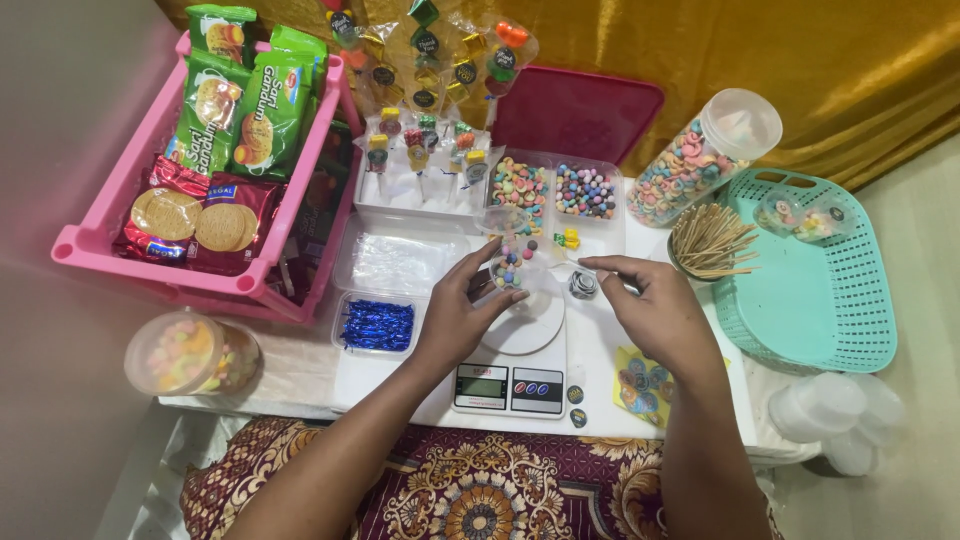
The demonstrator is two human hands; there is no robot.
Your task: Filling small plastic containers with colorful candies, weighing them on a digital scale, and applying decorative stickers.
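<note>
My left hand [462,305] curls around a small clear cup of mixed coloured candies [510,268] that stands on the round plate of a white kitchen scale [512,372]. My right hand [648,305] hovers to the right of the cup, its thumb and forefinger pinched together at something too small to make out. A small roll of round stickers [583,284] lies just under those fingertips. Two clear trays of coloured candies [553,190] sit right behind the cup.
A pink crate of biscuit packs [205,160] stands at left, a teal basket [800,270] at right. Also around: a cup of wooden sticks [710,243], a tilted jar of cereal rings [695,165], blue twist ties [377,324], a candy tub [190,355], lidded cups [835,410].
</note>
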